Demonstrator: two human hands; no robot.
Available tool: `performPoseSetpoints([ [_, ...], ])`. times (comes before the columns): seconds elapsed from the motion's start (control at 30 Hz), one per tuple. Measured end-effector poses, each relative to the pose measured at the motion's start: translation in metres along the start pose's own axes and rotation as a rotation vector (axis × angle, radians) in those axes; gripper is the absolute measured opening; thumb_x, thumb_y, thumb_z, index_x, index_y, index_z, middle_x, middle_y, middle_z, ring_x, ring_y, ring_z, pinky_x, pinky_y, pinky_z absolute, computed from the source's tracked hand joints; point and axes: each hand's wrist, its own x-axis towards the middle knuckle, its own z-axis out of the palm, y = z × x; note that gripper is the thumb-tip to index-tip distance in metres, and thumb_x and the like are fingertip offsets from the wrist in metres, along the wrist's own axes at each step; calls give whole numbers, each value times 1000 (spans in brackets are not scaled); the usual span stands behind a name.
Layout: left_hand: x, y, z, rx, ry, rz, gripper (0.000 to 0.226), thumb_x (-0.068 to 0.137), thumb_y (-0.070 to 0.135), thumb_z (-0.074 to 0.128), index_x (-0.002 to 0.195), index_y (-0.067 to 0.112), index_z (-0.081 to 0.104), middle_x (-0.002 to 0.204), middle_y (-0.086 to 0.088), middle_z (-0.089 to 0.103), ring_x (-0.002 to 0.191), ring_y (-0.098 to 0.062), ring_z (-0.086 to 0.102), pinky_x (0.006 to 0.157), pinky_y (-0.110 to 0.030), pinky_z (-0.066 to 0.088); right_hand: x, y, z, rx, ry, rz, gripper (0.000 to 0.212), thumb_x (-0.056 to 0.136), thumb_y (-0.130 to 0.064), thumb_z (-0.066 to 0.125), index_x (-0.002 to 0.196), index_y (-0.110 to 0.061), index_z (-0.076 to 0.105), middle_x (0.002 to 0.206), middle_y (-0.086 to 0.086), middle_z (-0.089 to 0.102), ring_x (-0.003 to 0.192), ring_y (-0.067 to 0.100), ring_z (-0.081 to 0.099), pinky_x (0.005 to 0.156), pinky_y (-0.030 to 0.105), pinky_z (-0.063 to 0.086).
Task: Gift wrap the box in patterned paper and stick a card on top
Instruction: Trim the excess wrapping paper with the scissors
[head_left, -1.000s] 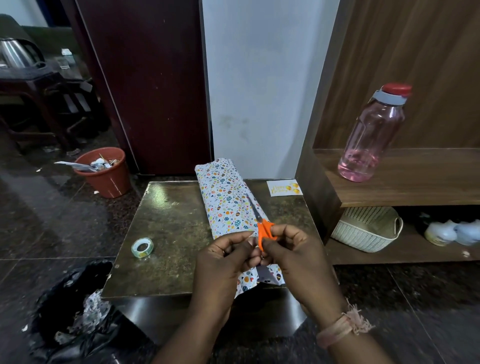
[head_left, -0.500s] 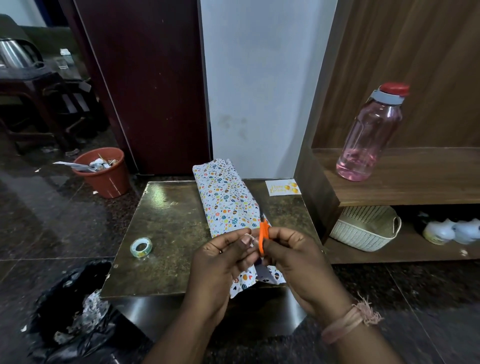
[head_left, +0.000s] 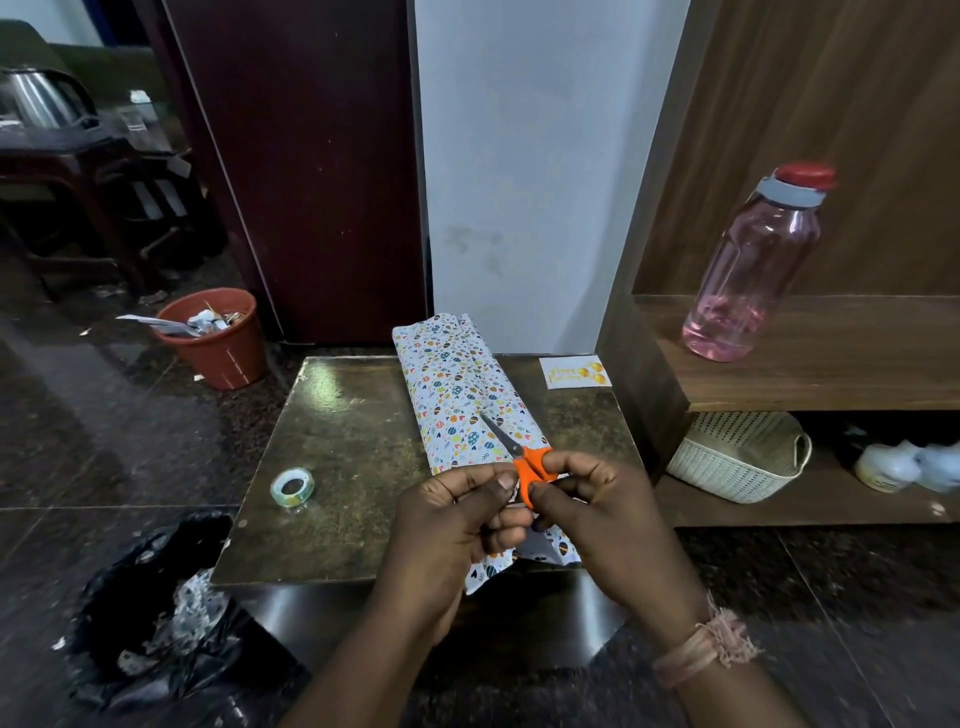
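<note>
A long box wrapped in white paper printed with small coloured shapes (head_left: 462, 395) lay lengthwise on the dull greenish-brown square table (head_left: 353, 447), its far end at about twelve o'clock against the pale wall and its near end overhanging the table edge under the hands. The right hand (head_left: 602, 525) gripped the orange plastic handles of a small pair of scissors (head_left: 524, 462), fingers curled round the loops, with the grey blades pointing toward eleven o'clock over the top of the wrapped box (whether the blades were slightly parted or closed I could not tell). The left hand (head_left: 457, 530) sat just beside the right at nine o'clock from it, its thumb and forefinger pinched together near the scissor handles; what they pinched was too small to make out. A small white card with yellow lettering and balloons (head_left: 574, 372) lay flat at the table's far right corner, around one o'clock from the hands and apart from the box. A roll of clear tape (head_left: 292, 487) rested on the table at nine o'clock from the hands. Off the table stood a terracotta-coloured plastic bin (head_left: 215, 338) at ten o'clock, a pink translucent bottle with a red cap (head_left: 753, 270) on a wooden shelf at two o'clock, and a cream woven basket (head_left: 737, 457) beneath it.
</note>
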Motion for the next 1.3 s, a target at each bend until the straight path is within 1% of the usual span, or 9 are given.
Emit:
performPoseSetpoints([
  [0.07,-1,-1,1,10,9,16,12,92,7,68,99,1,77,76,-19,72,62,-14,69,56,-21,56,0,2,1,-3,13,2,39,91,1,69,82,-37,78,71,4,74,63,16,69,67,28,56],
  [0.17,-2,2,1,21,14,50,11,93,6,68,96,2,78,76,-21,72,63,-17,70,58,-22,58,1,5,1,67,5,39,21,92,-2,69,95,-20,79,82,13,77,78,37,74,80,50,60],
  [0.23,-3,2,2,62,23,88,11,94,3,67,95,3,77,76,-22,73,65,-20,71,60,-24,59,1,7,1,101,-1,64,16,92,-3,69,99,-13,78,85,18,77,79,39,74,83,55,59],
  [0.43,-6,1,4,60,-38,120,16,97,-1,61,102,4,76,90,-23,76,79,-27,75,71,-29,62,4,10,-1,65,103,54,17,89,-2,73,92,-18,76,80,10,77,71,24,74,78,44,60],
  [0.6,-7,1,5,41,-95,110,21,86,-7,69,98,9,77,91,-20,78,83,-26,77,72,-28,62,6,17,1,36,142,30,14,88,-4,74,100,-11,75,86,10,78,80,34,74,80,50,61],
  [0.8,-1,5,-3,-48,-115,71,16,77,3,71,91,2,80,90,-27,74,76,-27,75,69,-28,63,8,18,1,247,67,146,19,87,-5,74,106,-1,72,95,26,74,80,34,70,82,54,58],
  [1.07,2,2,-1,83,-58,125,28,96,-6,58,81,8,77,75,-20,72,64,-25,71,66,-29,62,4,10,5,128,38,51,12,89,1,71,98,-7,74,73,10,75,55,11,65,57,20,52],
  [1.17,1,2,-1,167,-2,185,25,97,-8,56,83,6,71,71,-14,71,62,-22,68,67,-29,60,3,12,9,141,53,63,13,88,0,72,100,-5,74,80,14,76,61,18,68,60,25,56],
  [1.3,0,4,-1,125,23,189,32,93,-9,61,76,12,77,73,-11,73,64,-15,68,64,-23,57,4,12,12,289,76,121,13,89,4,68,101,-1,74,89,25,75,67,28,67,63,31,59],
])
